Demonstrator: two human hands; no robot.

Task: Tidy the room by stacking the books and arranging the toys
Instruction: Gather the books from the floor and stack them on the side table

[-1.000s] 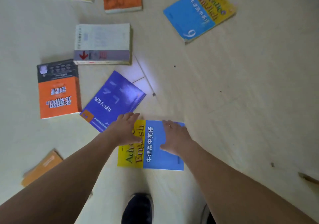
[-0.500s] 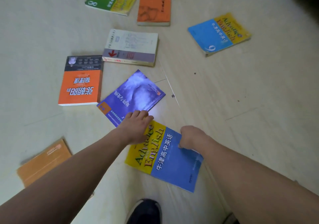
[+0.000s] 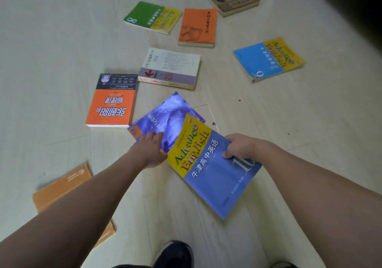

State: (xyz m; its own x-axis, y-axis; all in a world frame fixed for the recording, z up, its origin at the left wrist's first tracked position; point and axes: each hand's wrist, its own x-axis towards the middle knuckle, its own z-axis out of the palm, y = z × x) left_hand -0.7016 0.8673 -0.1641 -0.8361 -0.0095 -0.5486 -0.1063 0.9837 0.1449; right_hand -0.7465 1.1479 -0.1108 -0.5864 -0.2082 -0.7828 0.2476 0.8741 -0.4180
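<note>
A: Since a second ago the yellow-and-blue Advance English book (image 3: 208,164) has come up off the floor and swung over toward the purple book (image 3: 165,121).

B: Who holds it?

A: The right hand (image 3: 239,146) grips its far edge, thumb on the cover. The left hand (image 3: 149,151) lies at its yellow edge, fingers on the purple book; whether it grips anything I cannot tell.

B: So the stacking has begun?

A: I judge so: first book lifted, its corner overlapping the purple one. Next it needs squaring and lowering flat onto that cover. The orange-and-black book (image 3: 112,104) and white book (image 3: 171,67) lie near, unstacked.
</note>
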